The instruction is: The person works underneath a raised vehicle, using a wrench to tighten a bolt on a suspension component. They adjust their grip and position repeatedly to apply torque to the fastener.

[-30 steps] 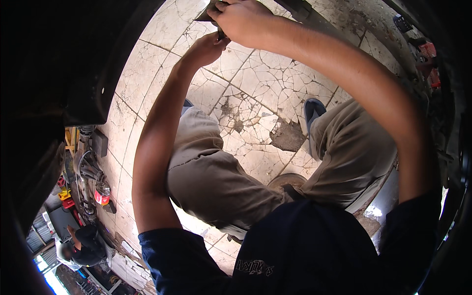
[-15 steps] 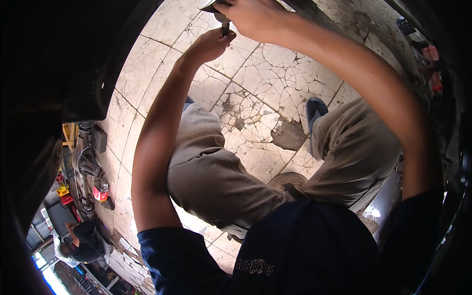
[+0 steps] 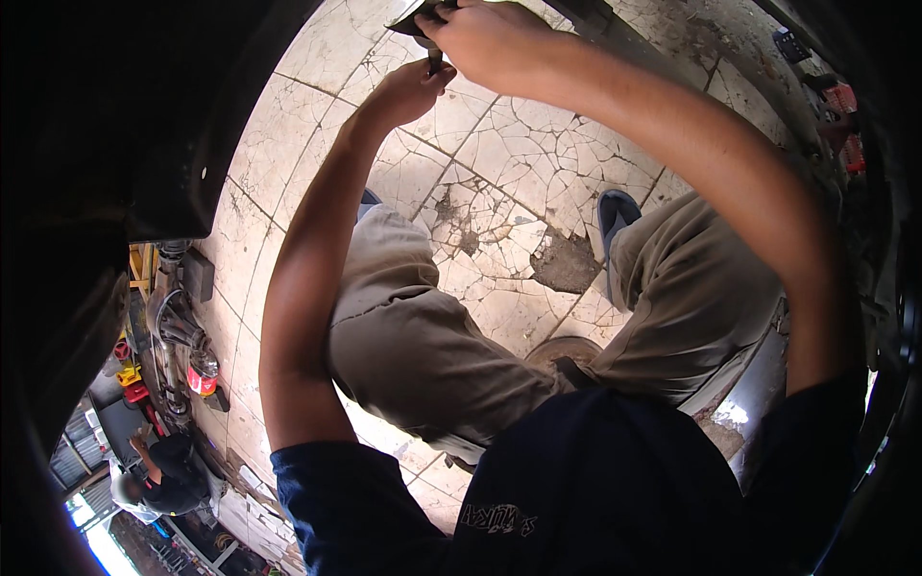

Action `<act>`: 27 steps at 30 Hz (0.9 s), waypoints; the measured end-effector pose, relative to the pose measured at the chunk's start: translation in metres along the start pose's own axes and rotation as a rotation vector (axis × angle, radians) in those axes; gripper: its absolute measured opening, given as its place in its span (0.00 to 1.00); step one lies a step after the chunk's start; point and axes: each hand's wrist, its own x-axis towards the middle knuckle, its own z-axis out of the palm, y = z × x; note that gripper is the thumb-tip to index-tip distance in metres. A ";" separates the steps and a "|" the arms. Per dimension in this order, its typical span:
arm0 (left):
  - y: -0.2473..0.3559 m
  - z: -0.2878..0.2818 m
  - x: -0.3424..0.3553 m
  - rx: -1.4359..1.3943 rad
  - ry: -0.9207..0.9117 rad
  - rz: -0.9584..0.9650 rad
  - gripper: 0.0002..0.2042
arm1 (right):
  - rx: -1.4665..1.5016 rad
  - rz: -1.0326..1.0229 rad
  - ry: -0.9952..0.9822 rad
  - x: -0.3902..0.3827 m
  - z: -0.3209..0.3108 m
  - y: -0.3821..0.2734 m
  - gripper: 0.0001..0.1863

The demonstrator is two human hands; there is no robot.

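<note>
At the top of the head view, my left hand point(image 3: 408, 92) is closed round the lower end of a short dark handle point(image 3: 435, 60). Just above, a light-and-dark curved piece point(image 3: 411, 17) shows partly, cut off by the upper edge. My right hand point(image 3: 490, 43) reaches over from the right, its fingers bent against that piece. How the handle and the curved piece join cannot be made out, as my fingers cover part of both.
A large dark panel point(image 3: 163, 115) overhangs the left. Beyond it are a metal axle assembly point(image 3: 175, 312), a bottle with a red label point(image 3: 202, 374) and a seated person point(image 3: 173, 475). Cracked floor tiles point(image 3: 538, 144) lie below; a red object point(image 3: 845, 125) is at the far right.
Both hands have shifted very slightly; my right hand sits a little lower, nearer my left. The grips look the same.
</note>
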 end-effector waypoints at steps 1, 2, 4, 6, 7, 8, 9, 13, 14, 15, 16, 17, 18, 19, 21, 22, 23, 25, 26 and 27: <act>0.001 0.000 0.000 -0.016 0.007 0.014 0.21 | 0.001 0.006 -0.111 0.004 -0.005 0.001 0.28; 0.002 0.001 -0.001 -0.032 0.015 0.028 0.21 | 0.002 0.013 -0.222 0.011 -0.010 0.001 0.28; -0.007 -0.001 0.002 0.010 0.009 0.041 0.21 | -0.008 0.014 -0.326 0.018 -0.011 -0.002 0.27; -0.009 0.000 0.001 0.016 0.015 0.049 0.21 | -0.027 0.007 -0.324 0.019 0.000 -0.006 0.26; -0.001 0.001 -0.002 0.002 0.024 0.056 0.21 | -0.002 0.026 -0.260 0.016 0.002 -0.003 0.26; 0.007 0.001 -0.004 -0.012 0.034 0.062 0.21 | 0.022 0.045 -0.196 0.011 0.004 0.001 0.25; 0.005 0.001 -0.002 -0.005 0.027 0.062 0.21 | 0.047 0.062 -0.129 0.009 0.006 0.003 0.24; -0.007 0.000 -0.001 -0.004 0.019 0.051 0.21 | 0.041 -0.024 -0.230 0.022 0.016 -0.003 0.24; -0.012 0.000 -0.003 -0.011 0.022 0.046 0.21 | 0.034 -0.015 -0.225 0.019 0.014 -0.006 0.25; -0.005 0.000 -0.002 0.001 0.014 0.042 0.21 | 0.017 0.008 -0.225 0.014 0.008 -0.005 0.25; 0.003 -0.001 -0.002 0.013 0.006 0.038 0.21 | 0.009 0.008 -0.210 0.013 0.012 -0.002 0.25; 0.011 0.000 -0.002 0.025 -0.002 0.034 0.21 | 0.002 0.008 -0.195 0.013 0.017 0.002 0.25; 0.010 0.000 -0.004 0.011 0.007 0.023 0.21 | 0.001 0.000 -0.172 0.015 0.014 -0.001 0.26; 0.010 -0.001 -0.006 -0.003 0.016 0.012 0.20 | -0.020 -0.006 -0.181 0.015 0.013 -0.003 0.26; 0.008 -0.002 -0.008 -0.005 0.034 0.012 0.20 | -0.063 -0.020 -0.199 0.012 0.005 -0.011 0.27; 0.006 -0.003 -0.008 0.007 0.041 0.025 0.20 | -0.043 -0.018 -0.304 0.014 -0.006 -0.014 0.28; 0.005 -0.003 -0.008 0.018 0.047 0.038 0.20 | -0.024 -0.016 -0.409 0.018 -0.018 -0.014 0.29; 0.009 -0.002 -0.005 0.019 0.016 0.000 0.20 | -0.064 -0.016 -0.376 0.014 -0.018 -0.015 0.27; 0.011 -0.002 -0.004 0.020 0.001 -0.019 0.20 | -0.123 -0.023 -0.237 0.008 -0.007 -0.018 0.23; 0.007 -0.003 -0.003 0.048 0.002 0.008 0.20 | -0.178 -0.035 -0.093 0.005 -0.005 -0.022 0.19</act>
